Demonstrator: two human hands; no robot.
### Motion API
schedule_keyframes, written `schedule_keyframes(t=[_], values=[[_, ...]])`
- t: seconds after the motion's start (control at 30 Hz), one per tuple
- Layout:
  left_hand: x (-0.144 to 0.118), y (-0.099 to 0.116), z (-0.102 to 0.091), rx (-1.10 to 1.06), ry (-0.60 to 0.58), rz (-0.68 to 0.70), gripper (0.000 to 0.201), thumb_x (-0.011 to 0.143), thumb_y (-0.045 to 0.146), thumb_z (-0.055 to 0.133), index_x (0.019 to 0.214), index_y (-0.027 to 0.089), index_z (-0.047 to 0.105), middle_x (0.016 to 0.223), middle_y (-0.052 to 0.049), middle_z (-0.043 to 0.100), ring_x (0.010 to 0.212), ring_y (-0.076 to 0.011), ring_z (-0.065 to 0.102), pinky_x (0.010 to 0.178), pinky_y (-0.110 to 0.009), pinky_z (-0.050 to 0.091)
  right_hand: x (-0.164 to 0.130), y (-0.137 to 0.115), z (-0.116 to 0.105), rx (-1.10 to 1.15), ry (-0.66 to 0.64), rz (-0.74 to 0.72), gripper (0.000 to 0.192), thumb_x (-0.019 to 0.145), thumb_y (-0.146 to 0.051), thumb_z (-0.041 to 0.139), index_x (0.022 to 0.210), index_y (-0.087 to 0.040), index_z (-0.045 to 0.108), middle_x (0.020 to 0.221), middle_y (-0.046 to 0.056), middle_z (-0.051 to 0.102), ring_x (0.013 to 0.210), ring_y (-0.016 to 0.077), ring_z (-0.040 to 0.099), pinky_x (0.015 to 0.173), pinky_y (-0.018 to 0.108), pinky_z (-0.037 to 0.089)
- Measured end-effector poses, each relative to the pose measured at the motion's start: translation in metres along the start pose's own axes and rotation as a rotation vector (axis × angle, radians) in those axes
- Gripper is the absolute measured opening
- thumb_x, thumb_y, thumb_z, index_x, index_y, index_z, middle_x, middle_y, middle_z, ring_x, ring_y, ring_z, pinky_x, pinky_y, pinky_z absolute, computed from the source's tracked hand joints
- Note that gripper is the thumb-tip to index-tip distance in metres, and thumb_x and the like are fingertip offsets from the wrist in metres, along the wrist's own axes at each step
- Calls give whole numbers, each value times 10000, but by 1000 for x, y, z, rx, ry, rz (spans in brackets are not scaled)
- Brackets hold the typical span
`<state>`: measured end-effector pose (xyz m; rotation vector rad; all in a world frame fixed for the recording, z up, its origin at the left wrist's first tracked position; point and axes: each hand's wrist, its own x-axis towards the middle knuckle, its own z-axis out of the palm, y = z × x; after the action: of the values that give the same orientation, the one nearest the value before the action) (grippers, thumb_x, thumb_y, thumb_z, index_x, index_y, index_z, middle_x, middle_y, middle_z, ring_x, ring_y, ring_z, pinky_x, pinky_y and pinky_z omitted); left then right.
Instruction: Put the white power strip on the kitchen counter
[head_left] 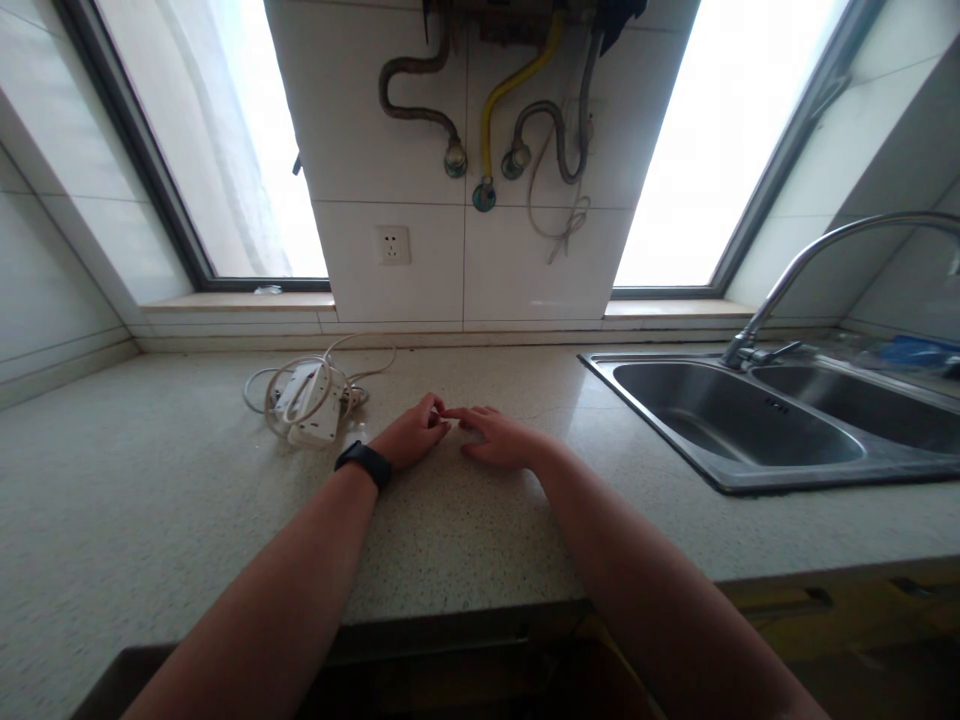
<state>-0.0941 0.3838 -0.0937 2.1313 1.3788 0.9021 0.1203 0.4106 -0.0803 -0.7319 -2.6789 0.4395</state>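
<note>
Countertop point(465, 550) stretches below tiled wall point(397, 300) and windows point(675, 210).

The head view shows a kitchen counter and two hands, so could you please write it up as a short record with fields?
left hand: over the counter, fingers curled together; too small to tell what they hold, if anything
right hand: index finger extended to the left hand's fingertips
left wrist: dark wristband
left of hands: white power strip with looped cable
right of hands: double sink with curved faucet
wall: socket, yellow hose
</note>
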Motion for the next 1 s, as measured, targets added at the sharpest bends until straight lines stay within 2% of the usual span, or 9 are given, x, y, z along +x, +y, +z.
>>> schedule_keyframes(t=[0.3,0.63,1.0], values=[[-1,2,-1,12,0,-3,233,855,359,516,1012,199,450,785,-10,646,718,-171,565,693,-297,394,0,0,0,-4,-1,-4,693,823,-221,624,1456,-296,353,1165,84,595,1113,231,512,1020,429,325],[-1,2,-1,27,15,19,216,848,336,518,999,198,448,713,17,591,673,-160,523,656,-287,374,0,1,1,4,7,0,696,819,-214,627,1456,-296,358,1171,84,592,1118,231,509,1026,433,322],[-1,2,-1,28,6,13,210,860,341,511,1001,197,449,744,4,610,692,-164,539,666,-288,380,0,-1,-1,-4,1,1,680,823,-212,620,1452,-282,370,1162,91,597,1109,227,510,1019,423,332]])
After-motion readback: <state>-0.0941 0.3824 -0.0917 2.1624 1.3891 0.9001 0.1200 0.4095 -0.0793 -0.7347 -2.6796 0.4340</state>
